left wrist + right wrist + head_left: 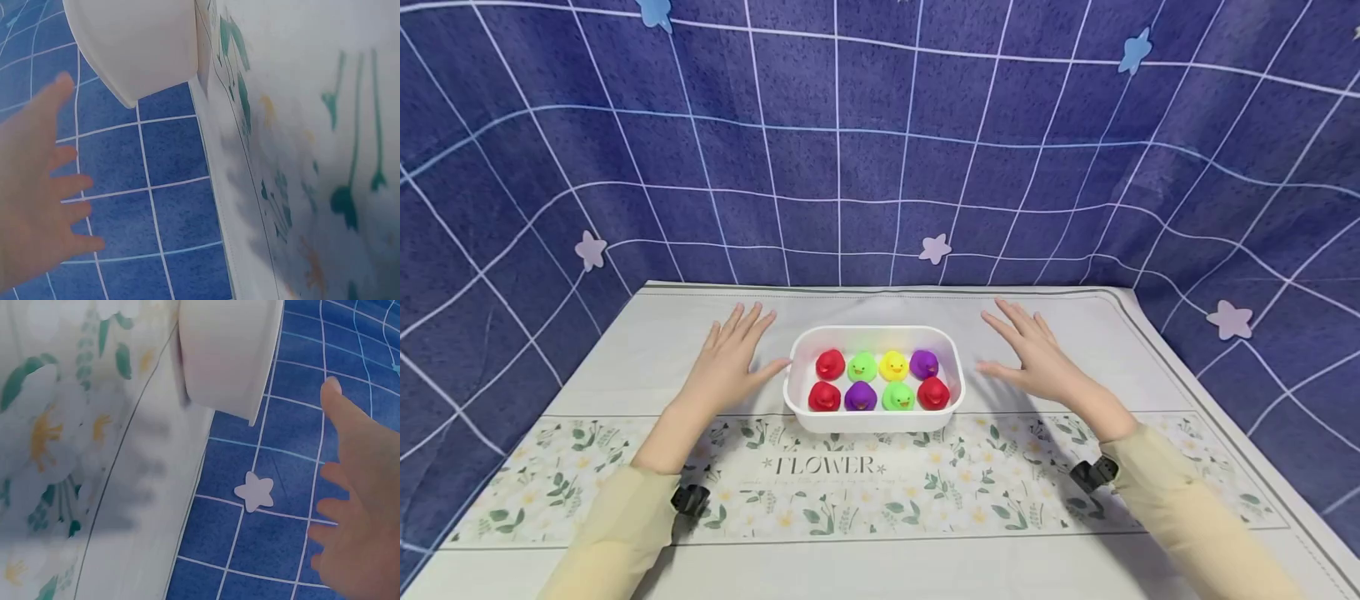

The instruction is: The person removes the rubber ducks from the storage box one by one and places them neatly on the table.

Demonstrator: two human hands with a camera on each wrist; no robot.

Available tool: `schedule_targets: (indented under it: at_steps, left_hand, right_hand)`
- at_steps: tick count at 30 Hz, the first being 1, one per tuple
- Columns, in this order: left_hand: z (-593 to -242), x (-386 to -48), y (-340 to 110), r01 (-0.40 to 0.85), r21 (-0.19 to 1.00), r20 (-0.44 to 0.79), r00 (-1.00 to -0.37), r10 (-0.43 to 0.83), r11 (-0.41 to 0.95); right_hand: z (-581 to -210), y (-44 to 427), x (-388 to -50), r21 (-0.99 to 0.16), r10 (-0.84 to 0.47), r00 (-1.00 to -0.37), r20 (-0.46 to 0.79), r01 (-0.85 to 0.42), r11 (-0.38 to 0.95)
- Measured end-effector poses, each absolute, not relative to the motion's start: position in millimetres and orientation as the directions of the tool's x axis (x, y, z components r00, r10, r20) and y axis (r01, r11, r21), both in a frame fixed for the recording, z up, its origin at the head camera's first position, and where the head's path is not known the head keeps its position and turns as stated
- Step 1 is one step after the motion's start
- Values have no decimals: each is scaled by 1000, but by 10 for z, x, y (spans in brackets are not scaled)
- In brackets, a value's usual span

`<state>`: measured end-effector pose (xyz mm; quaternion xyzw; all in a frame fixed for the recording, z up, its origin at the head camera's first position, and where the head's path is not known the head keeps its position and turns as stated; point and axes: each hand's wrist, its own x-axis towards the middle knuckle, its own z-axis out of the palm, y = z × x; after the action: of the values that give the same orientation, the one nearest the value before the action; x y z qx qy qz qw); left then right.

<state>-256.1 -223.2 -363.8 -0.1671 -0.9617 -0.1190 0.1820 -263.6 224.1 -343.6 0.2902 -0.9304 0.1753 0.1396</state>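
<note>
A white plastic tub (874, 422) stands on the table with two rows of small rubber ducks in it. The back row has a red duck (831, 364), a green duck (862, 367), a yellow duck (894, 366) and a purple duck (924, 363). In front sit another red duck (824, 397), a purple duck (861, 397), a green duck (898, 397) and a red duck (933, 394). My left hand (724, 365) is held just left of the tub, fingers spread, holding nothing. To the right, my right hand (1037, 358) is likewise spread and holds nothing, apart from the tub.
A white tablecloth (820, 567) with a flower-printed band covers the table. Behind and at both sides hangs a blue gridded curtain (872, 167) with star shapes, among them a pale star (254, 491). Small black devices (690, 500) are strapped at both wrists.
</note>
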Motion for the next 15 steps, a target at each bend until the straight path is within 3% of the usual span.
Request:
schedule_targets:
  at_steps: [8, 15]
  left_hand:
    - [-3670, -2630, -2210, 403, 246, 433, -859, 272, 881]
    - [-3683, -2678, -2170, 388, 377, 419, -881, 218, 841]
  right_hand:
    - [-3376, 2093, -2708, -286, -512, -746, 426, -648, 706]
    - [-3395, 1973, -2763, -285, -517, -716, 470, -677, 678]
